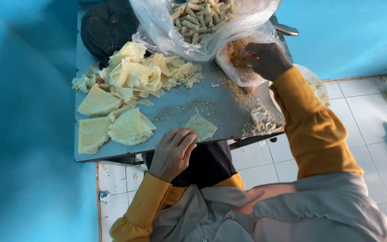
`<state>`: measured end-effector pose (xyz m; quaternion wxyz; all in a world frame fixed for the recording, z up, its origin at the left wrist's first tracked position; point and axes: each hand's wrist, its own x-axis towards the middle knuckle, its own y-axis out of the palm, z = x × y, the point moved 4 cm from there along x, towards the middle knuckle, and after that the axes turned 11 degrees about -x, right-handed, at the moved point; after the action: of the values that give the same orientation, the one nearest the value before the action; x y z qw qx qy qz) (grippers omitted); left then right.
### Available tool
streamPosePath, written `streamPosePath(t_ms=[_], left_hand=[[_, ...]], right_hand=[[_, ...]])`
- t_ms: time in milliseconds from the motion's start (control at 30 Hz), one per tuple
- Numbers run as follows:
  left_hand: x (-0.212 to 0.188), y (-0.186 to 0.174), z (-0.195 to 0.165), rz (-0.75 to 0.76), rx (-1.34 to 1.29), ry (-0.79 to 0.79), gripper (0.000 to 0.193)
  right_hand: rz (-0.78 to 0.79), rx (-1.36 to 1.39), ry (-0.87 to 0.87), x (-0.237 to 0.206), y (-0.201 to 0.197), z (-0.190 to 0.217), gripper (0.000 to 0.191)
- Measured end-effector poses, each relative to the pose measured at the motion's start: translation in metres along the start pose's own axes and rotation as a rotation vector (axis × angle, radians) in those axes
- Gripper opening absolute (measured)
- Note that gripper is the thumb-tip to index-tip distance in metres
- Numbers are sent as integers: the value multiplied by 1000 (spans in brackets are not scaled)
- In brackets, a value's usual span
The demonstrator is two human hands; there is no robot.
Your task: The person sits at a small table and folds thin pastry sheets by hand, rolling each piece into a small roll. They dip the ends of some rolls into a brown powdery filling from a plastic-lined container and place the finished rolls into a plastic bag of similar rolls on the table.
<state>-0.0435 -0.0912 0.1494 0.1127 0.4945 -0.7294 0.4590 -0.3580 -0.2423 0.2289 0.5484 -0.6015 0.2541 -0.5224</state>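
The left hand [172,152] is resting with loose fingers beside a triangular wrapper [201,126] lying flat on the surface [229,105], tip pointing away. The right hand [266,58] is pinching brown crumbs [237,50] inside a bag [242,74].

Mustard-yellow sleeves, prob. grey ruffled top

A pale triangular pastry sheet [201,126] lies flat near the board's front edge.
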Motion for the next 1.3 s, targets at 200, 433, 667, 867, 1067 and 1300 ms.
streamPosePath(t_ms=[200,433,667,867,1067,1300], left_hand=[[-3,-3,1,-38,-49,-15,22],[-5,-5,7,-215,-36,-191,15],[-5,-3,6,-267,-19,-310,22],[-2,-1,8,-244,42,-318,21],[2,1,9,-224,21,-361,20],[10,-1,2,-239,-29,-374,18]], right_hand=[[97,-117,83,23,23,26,20],[98,-136,112,21,23,15,35],[150,632,161,-18,21,38,25],[155,351,-271,-70,66,159,20],[-113,-36,-490,-112,42,179,31],[-71,103,2,-123,53,153,17]])
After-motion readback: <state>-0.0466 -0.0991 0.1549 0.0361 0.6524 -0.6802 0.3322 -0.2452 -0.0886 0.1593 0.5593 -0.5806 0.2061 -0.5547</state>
